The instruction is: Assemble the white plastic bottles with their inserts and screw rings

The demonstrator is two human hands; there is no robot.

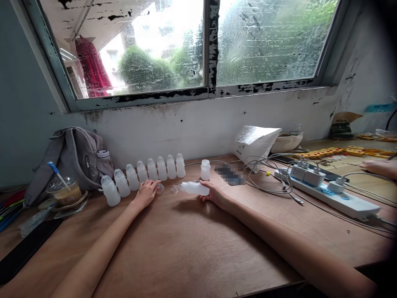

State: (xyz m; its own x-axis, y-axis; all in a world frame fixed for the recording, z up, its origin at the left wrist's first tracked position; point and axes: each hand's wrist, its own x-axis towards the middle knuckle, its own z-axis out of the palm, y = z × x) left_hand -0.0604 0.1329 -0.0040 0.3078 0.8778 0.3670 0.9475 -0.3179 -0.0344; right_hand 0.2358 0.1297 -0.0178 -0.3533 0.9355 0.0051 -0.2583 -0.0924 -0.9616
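My right hand (pixel 215 194) is closed around a frosted white baby bottle (pixel 194 188) that lies on its side, neck to the left. Palm down on the table, my left hand (pixel 146 193) has its fingertips on a small clear dome cap (pixel 160 188). Between the hands lies a thin clear ring piece (pixel 174 189). Behind the held bottle stands an uncapped bottle (pixel 205 170). Several frosted bottles with clear caps stand upright in a curved row beyond my left hand, among them a front-left bottle (pixel 110 191) and a far-right one (pixel 180 166).
At left are a grey backpack (pixel 72 155), an iced drink cup (pixel 65 191) and a black phone-like slab (pixel 29 248). To the right lie tangled cables, a white power strip (pixel 335 196) and a white pouch (pixel 256 142). Another person's hand (pixel 380 167) shows at far right.
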